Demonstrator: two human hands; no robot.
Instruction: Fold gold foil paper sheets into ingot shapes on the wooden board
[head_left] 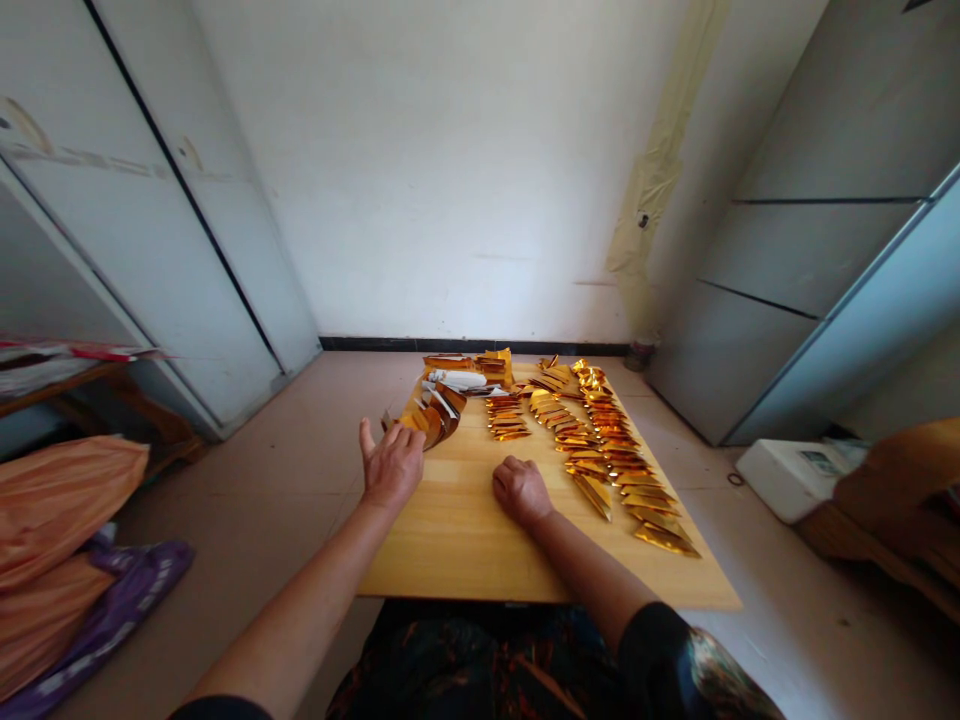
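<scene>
1. Gold foil pieces (600, 460) lie on a wooden board (450, 560), mostly on its far half and its right side. They are folded into long, narrow shapes, and they make several rows that go from the far end toward the near right corner.
2. At the far left part of the board there is a curved fan of foil (435, 420). Behind it are a white bundle (457, 379) and a small gold stack (495, 366).
3. The left hand (394, 465) is open, with the thumb and fingers spread, and it grasps nothing. Its fingertips are just beside the fan, but I cannot tell if they touch it.
4. The right hand (521, 490) is curled into a loose fist and rests on the bare wood, near the rows. No piece shows inside it.
5. The board stands over a tiled floor (262, 500). On the right side there are a white box (787, 480) and a grey cabinet (847, 270). On the left side there are orange bags (52, 510) and a purple bag (135, 600).
</scene>
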